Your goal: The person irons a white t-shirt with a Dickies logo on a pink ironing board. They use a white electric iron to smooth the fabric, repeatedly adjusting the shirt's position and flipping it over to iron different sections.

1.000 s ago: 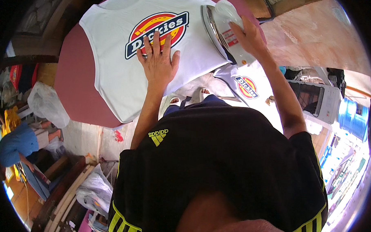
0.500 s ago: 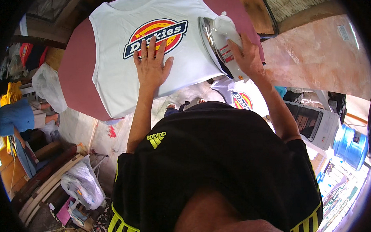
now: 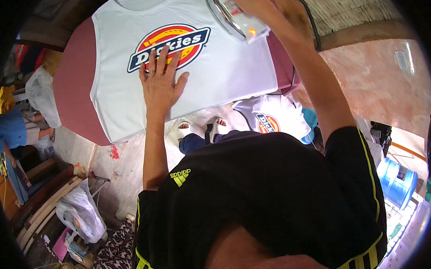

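A white sleeveless shirt (image 3: 232, 71) with a red, yellow and dark blue printed logo lies spread over a maroon padded board (image 3: 74, 84). My left hand (image 3: 161, 90) rests flat on the shirt with fingers spread, the fingertips over the lower part of the logo. At the far right of the shirt, my right hand (image 3: 256, 5) is closed around an iron (image 3: 229, 17), partly cut off by the dark rim. Its metal soleplate edge faces left, and an orange light glows at its near end.
A second white shirt (image 3: 278, 113) with the same print hangs below the board's near right edge. A blue water bottle (image 3: 397, 183) stands at the right. White plastic bags (image 3: 82, 213) and a person in blue (image 3: 9, 129) are at the left. A black cord (image 3: 315, 24) runs along the far right.
My right hand has moved the iron away from me, toward the shirt's far right. My left hand stays flat beside the logo. The whole view has shifted slightly.
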A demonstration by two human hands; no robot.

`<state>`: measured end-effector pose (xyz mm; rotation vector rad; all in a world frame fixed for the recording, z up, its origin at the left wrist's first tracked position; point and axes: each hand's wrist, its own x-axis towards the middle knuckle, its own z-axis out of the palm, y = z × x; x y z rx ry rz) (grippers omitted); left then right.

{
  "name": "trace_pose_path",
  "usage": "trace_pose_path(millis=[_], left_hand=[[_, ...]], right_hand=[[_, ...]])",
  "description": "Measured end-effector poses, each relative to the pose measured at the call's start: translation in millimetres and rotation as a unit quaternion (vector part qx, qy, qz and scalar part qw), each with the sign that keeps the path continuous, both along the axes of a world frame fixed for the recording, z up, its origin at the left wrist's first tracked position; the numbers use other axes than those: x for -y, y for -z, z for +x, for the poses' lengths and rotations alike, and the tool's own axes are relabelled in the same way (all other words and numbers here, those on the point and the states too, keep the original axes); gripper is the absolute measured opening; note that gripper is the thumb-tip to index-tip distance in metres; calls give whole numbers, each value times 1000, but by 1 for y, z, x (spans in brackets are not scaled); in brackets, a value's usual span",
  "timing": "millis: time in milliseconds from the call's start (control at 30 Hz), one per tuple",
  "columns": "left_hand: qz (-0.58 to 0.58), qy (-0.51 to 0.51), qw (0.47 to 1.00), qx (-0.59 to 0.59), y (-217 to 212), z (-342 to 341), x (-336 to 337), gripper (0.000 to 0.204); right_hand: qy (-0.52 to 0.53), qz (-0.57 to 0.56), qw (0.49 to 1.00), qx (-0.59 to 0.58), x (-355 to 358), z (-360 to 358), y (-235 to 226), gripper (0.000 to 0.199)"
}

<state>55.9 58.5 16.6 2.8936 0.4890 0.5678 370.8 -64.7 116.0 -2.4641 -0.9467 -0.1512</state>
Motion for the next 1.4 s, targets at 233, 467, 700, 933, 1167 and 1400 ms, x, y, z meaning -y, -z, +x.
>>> trace_pose_path(millis=[233, 467, 700, 933, 1167, 1400], left_hand=[[9, 12, 1000, 10, -5, -1, -3, 57], [31, 6, 999, 20, -5, 0, -4, 63], [-16, -181, 983, -34, 9, -33, 17, 89], [-1, -326, 943, -62, 15, -94, -32, 86], [34, -399, 912, 87, 30, -139, -95, 75], [7, -356, 924, 138, 15, -139, -142, 43]], right_hand=[[-70, -31, 996, -48, 15, -16, -7, 49], [-109, 19, 993, -35, 138, -112, 1, 38], [-230, -57, 958, -160, 160, -170, -8, 39], [-247, -150, 941, -178, 128, -135, -19, 49], [-299, -178, 913, -211, 97, -133, -31, 52], [-309, -164, 917, -193, 64, -185, -27, 51]])
